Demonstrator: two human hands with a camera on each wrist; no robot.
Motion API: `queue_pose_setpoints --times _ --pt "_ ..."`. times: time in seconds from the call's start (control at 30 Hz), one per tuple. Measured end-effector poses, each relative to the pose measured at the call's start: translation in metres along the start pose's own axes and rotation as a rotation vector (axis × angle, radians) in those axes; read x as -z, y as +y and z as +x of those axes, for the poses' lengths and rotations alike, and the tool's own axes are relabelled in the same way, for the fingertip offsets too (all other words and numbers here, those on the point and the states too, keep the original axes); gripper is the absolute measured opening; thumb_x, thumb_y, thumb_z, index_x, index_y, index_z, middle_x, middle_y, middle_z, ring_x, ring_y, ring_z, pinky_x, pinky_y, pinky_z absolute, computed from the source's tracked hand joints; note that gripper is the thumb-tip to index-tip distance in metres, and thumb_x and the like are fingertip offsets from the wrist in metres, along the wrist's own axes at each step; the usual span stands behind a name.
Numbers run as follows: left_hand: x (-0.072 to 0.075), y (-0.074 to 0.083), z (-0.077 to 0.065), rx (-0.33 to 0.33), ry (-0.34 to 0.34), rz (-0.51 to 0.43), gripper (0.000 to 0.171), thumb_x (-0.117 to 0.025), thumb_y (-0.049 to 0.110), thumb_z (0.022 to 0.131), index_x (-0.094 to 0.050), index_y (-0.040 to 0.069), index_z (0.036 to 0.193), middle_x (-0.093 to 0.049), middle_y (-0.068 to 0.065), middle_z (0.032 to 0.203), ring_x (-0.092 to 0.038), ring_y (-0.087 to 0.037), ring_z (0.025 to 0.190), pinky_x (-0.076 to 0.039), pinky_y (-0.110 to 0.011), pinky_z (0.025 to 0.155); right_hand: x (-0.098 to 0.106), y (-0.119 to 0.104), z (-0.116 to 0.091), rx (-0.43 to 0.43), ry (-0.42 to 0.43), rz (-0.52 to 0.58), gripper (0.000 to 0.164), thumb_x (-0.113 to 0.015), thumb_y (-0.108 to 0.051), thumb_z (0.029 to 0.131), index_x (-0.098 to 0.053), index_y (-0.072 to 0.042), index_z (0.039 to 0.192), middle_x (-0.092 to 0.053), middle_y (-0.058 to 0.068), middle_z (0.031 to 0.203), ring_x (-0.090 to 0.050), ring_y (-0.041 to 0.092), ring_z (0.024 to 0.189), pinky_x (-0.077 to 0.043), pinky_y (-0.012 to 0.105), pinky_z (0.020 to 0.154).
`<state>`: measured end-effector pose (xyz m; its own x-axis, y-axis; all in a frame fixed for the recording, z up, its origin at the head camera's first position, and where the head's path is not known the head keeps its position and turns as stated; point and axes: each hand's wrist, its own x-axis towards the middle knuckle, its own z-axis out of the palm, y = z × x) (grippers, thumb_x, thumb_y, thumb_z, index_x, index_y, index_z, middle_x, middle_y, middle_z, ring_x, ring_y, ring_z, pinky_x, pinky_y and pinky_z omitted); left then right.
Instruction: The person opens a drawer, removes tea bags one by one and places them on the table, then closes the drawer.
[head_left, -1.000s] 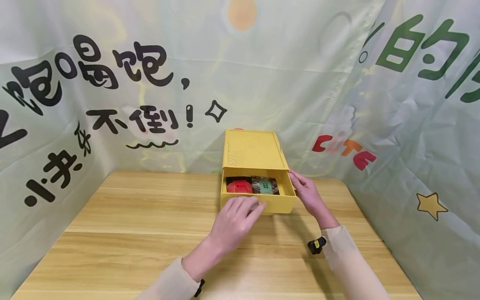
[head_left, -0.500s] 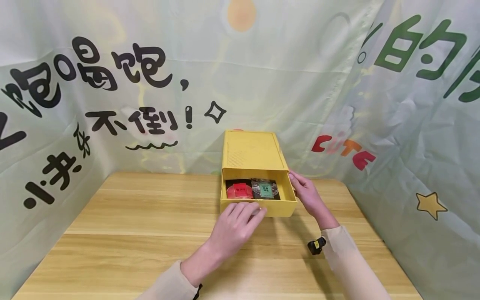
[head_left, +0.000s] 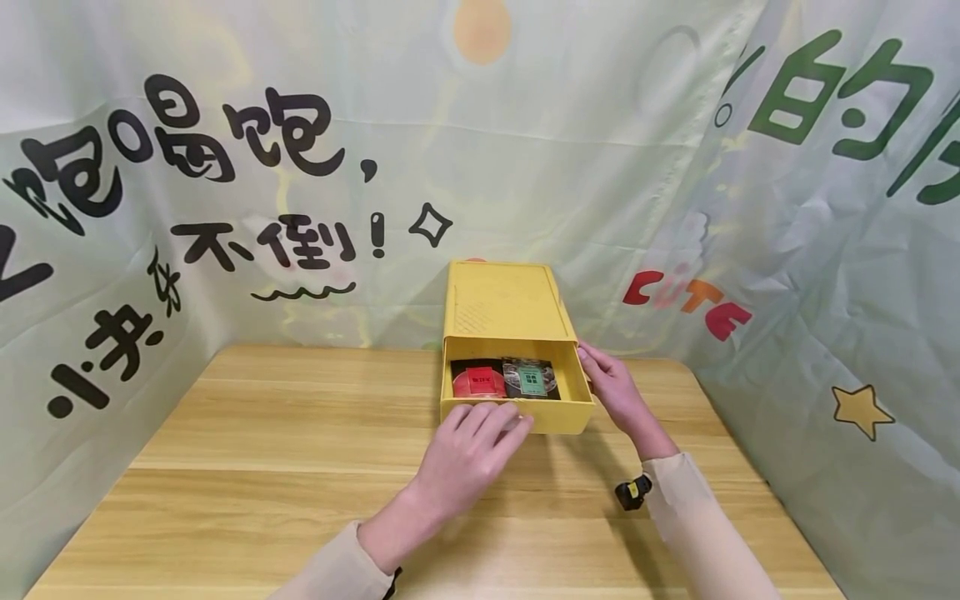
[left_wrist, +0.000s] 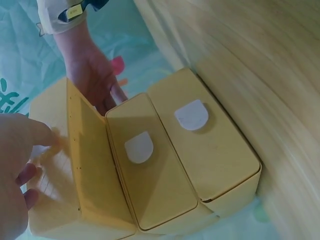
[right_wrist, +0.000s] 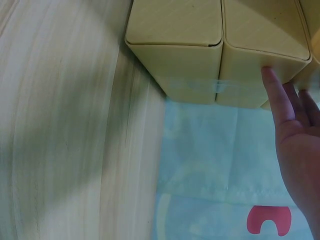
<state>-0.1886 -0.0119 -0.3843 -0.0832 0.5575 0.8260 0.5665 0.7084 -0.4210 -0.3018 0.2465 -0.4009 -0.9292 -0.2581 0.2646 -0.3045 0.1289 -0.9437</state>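
Note:
A yellow drawer unit [head_left: 501, 302] stands at the back of the table, its top drawer [head_left: 558, 417] pulled out. Inside lie two flat square packets: a black one with a red label [head_left: 478, 382] and a dark one with a green label [head_left: 532, 380]. My left hand [head_left: 465, 454] is at the drawer front, fingers curled; the left wrist view shows it pinching the white tab handle [left_wrist: 39, 151]. With fingers fairly straight, my right hand [head_left: 619, 393] rests against the unit's right side. In the right wrist view, one fingertip [right_wrist: 268, 73] touches that side.
Two lower drawers [left_wrist: 155, 192] sit closed beneath, each with a white tab handle [left_wrist: 191, 115]. Behind and beside the wooden table [head_left: 300, 433] hangs a printed cloth [head_left: 562, 167], with the unit close to it.
The top drawer has tipped slightly down at its front, with my left hand lowering a little along with it. Over the last half second almost nothing moves. My right hand stays in place.

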Motion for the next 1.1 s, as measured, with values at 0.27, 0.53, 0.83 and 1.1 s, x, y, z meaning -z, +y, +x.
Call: queue_pose_setpoints --times 0.27,0.53,0.83,1.1 --pt "0.005 -0.006 -0.001 0.005 0.025 -0.041 0.026 -0.048 0.023 0.088 -0.065 0.016 0.107 -0.061 -0.004 0.103 -0.054 -0.022 0.091 -0.047 -0.033 0.064 -0.005 -0.016 -0.006 -0.01 0.0 -0.001 0.047 -0.043 -0.028 0.096 -0.036 -0.009 0.137 -0.037 0.02 0.138 -0.055 0.023 0.1 -0.053 0.029 0.074" --pt "0.02 -0.028 0.015 0.112 0.054 -0.171 0.032 -0.056 0.026 0.078 -0.064 0.012 0.106 -0.06 -0.005 0.102 -0.053 -0.022 0.09 -0.047 -0.035 0.063 -0.004 -0.015 -0.004 -0.008 0.0 -0.004 0.047 -0.044 -0.03 0.095 -0.037 -0.009 0.137 -0.035 0.019 0.14 -0.054 0.023 0.102 -0.053 0.029 0.074" --pt "0.028 -0.062 0.04 0.304 -0.151 -0.34 0.027 -0.054 0.023 0.084 -0.063 0.014 0.108 -0.059 0.0 0.107 -0.048 -0.015 0.098 -0.046 -0.033 0.071 -0.002 -0.011 -0.002 -0.004 -0.015 -0.004 0.047 -0.043 -0.03 0.095 -0.037 -0.011 0.138 -0.033 0.017 0.141 -0.052 0.023 0.105 -0.053 0.029 0.075" --pt "0.023 -0.088 0.061 0.255 -0.386 -0.445 0.027 -0.059 0.021 0.083 -0.062 0.015 0.109 -0.057 0.004 0.109 -0.048 -0.011 0.099 -0.047 -0.03 0.08 0.002 0.007 0.004 -0.004 0.007 0.007 0.046 -0.043 -0.031 0.095 -0.038 -0.014 0.137 -0.034 0.015 0.141 -0.054 0.023 0.102 -0.053 0.03 0.073"
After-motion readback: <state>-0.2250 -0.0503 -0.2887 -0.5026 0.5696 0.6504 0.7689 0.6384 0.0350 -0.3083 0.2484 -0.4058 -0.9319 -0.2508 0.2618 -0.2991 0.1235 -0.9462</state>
